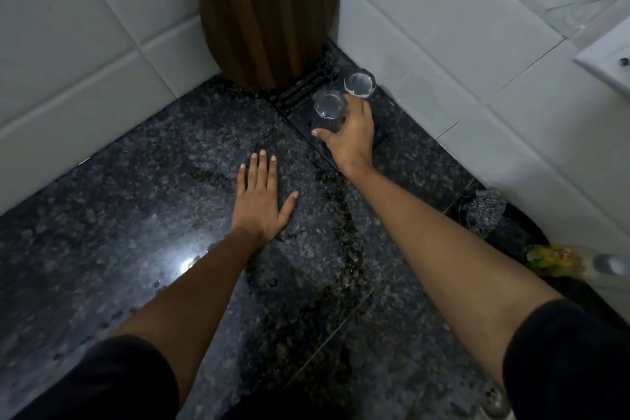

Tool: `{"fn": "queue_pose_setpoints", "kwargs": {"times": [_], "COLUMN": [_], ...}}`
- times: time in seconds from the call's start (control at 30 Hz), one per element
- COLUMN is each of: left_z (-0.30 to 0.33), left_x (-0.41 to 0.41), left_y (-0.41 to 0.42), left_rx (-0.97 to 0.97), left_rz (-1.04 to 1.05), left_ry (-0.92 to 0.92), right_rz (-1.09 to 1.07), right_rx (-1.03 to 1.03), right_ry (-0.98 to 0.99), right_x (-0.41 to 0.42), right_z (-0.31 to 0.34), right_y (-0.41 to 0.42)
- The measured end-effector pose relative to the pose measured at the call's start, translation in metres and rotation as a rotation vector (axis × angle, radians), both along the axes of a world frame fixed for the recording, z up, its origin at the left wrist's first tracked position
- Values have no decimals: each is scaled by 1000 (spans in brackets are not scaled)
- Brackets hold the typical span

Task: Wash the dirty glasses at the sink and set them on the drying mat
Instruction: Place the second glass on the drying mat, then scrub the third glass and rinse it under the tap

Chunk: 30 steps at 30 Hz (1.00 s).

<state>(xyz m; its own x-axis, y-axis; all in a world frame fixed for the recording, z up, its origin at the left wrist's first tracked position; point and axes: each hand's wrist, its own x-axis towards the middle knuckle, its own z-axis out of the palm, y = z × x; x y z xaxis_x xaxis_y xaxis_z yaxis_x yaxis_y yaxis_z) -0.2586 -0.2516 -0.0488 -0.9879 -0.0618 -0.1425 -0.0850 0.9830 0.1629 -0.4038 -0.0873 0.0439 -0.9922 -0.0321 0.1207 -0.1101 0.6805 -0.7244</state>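
Note:
Two clear glasses stand upside down on a dark drying mat [306, 92] in the counter's back corner. My right hand [353, 133] grips the nearer glass [329, 107], fingers and thumb curled round its side. The farther glass [358, 82] stands just behind it, close to my fingertips. My left hand [260, 196] lies flat on the black granite counter [136, 215], fingers straight and spread, holding nothing.
A round wooden board [269, 10] leans against the white tiled wall behind the mat. At the right edge are a dark scrubber [484, 211], a yellow-green bottle [549, 259] and a metal tap [610, 264]. A white ledge [603, 58] juts out at upper right.

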Motion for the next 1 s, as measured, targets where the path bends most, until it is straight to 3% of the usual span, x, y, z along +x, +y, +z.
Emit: {"fn": "queue_pose_setpoints", "kwargs": {"times": [0.43,0.6,0.83,1.0], "left_z": [5,20,60,69], "left_x": [2,0,37,89], "left_y": [1,15,106,184], "left_rx": [12,92,267,308], "left_rz": [3,28,-129,-247], "left_ry": [-3,-71,52,31], "right_rz": [-93,-60,-59,-72], "right_rx": [-172,-99,14,151], "right_ry": [-34,-21,105,118], "right_x": [13,56,147,225], "right_z": [1,21,64,78], "right_y": [11,50,154,232]}}
